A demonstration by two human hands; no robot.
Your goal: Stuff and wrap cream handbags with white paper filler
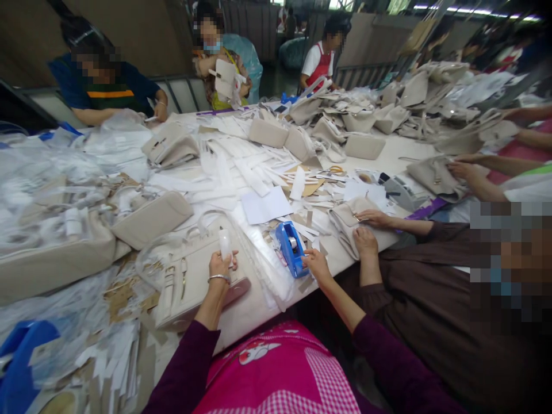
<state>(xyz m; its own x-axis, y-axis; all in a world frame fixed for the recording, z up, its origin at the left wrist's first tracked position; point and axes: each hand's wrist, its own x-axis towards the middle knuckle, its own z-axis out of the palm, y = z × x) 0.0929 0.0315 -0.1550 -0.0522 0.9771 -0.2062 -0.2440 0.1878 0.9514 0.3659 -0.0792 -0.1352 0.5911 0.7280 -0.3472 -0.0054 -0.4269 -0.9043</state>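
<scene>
My left hand [221, 265] is closed around a white wrapped piece [225, 242] that stands up from a cream handbag [196, 270]. The handbag lies on the table just in front of me, its straps and buckles facing up. My right hand [317, 266] is at the near end of a blue tape dispenser [290, 247], with the fingertips at its cutting edge. The fingers look pinched together, but whatever may be between them is too small to make out. White strips and paper lie around the dispenser.
To the right a co-worker's hands [366, 241] rest on another cream bag [347, 221]. White paper [266, 205], yellow-handled scissors [336, 169] and a grey tape dispenser [401, 192] lie beyond. Bags pile up left and at the back. Another blue dispenser [21, 368] stands at the lower left.
</scene>
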